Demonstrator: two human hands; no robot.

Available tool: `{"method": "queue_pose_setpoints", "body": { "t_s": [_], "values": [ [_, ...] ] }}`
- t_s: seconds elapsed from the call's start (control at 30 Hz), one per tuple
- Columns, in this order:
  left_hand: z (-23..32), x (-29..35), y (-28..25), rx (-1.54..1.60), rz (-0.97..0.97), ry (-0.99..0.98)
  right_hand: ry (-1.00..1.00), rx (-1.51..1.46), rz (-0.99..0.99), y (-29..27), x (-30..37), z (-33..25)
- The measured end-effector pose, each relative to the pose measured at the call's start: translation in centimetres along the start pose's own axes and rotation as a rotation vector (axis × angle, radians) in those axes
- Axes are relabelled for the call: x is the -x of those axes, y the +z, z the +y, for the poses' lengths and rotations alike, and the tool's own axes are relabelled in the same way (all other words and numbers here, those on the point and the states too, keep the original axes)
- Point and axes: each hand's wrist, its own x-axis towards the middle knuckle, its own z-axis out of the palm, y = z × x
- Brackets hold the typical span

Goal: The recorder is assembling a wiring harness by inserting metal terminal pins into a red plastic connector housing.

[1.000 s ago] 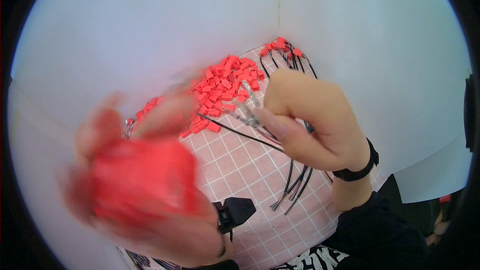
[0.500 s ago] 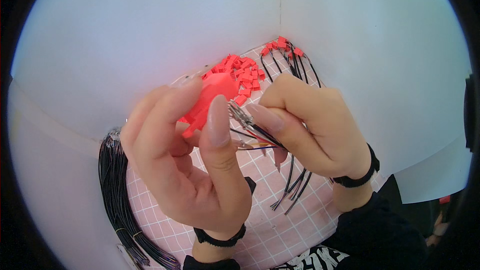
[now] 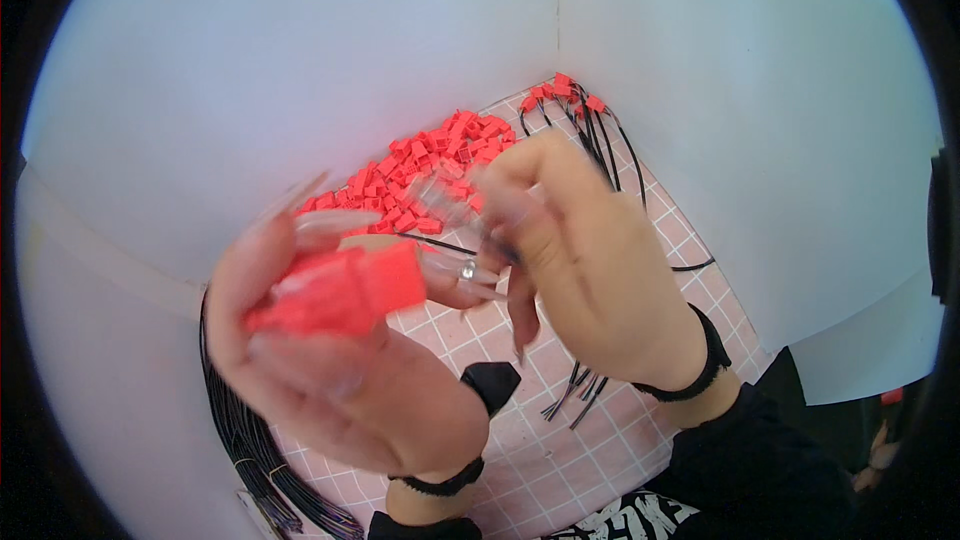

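Observation:
My left hand (image 3: pixel 420 395) is closed around a red plastic connector housing (image 3: pixel 385 285), which is smeared by motion and points toward the right. Beyond it, my right hand (image 3: pixel 610 280) pinches a bunch of wires whose silvery metal terminals (image 3: pixel 440 198) stick out to the upper left, also blurred. A short gap parts the terminals from the housing. Fingers of the two hands come close together below the terminals. Part of the wires is hidden behind the right hand.
Behind the hands lies a pile of loose red housings (image 3: pixel 385 175). Several black wires with red housings fitted (image 3: pixel 562 85) stand in the far corner. A thick bundle of black wires (image 3: pixel 232 420) lies at the left. White walls (image 3: pixel 330 40) enclose the pink gridded mat (image 3: pixel 530 420).
The housing in my left hand has moved down and turned so its end points right. My right hand has shifted slightly left, and the terminals have come away from the housing.

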Motion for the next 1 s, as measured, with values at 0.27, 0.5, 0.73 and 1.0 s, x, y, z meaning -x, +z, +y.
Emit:
{"method": "queue_pose_setpoints", "body": {
  "t_s": [0.27,0.5,0.73,1.0],
  "values": [
    [0.3,1.0,0.9,0.322,0.049,0.051,-0.338,0.218,0.226,-0.3,-0.7,1.6],
    [-0.7,1.3,0.5,0.074,-0.36,0.347,-0.337,0.172,0.214,0.3,-0.3,1.8],
    [-1.1,1.3,0.5,-0.188,-0.305,0.417,-0.026,-0.021,0.166,-0.2,0.3,-0.2],
    [-1.2,2.0,1.5,0.005,-0.186,0.102,-0.553,0.395,0.286,-0.8,-0.6,1.7]
  ]
}}
